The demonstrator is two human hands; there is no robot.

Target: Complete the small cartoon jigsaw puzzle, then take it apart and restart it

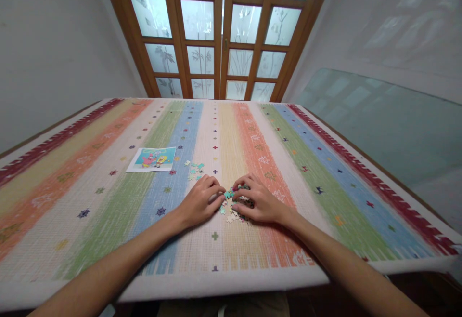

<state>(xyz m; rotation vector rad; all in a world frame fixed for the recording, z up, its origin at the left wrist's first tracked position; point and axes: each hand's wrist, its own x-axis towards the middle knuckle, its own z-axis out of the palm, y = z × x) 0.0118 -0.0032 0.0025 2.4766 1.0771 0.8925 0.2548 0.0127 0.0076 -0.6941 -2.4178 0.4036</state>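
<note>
Curling over a heap of puzzle pieces [231, 217] on the striped bench [195, 254], the left hand [205, 200] and right hand [260, 200] face each other; whether either grips a piece cannot be told. A cartoon picture [152, 159] lies farther left.

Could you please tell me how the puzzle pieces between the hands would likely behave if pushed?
The pieces would probably scatter rather than move as one, since they lie loose in a heap. Looking small and thin, each is likely light. Their flat shape suggests sliding over the cloth rather than rolling.
</note>
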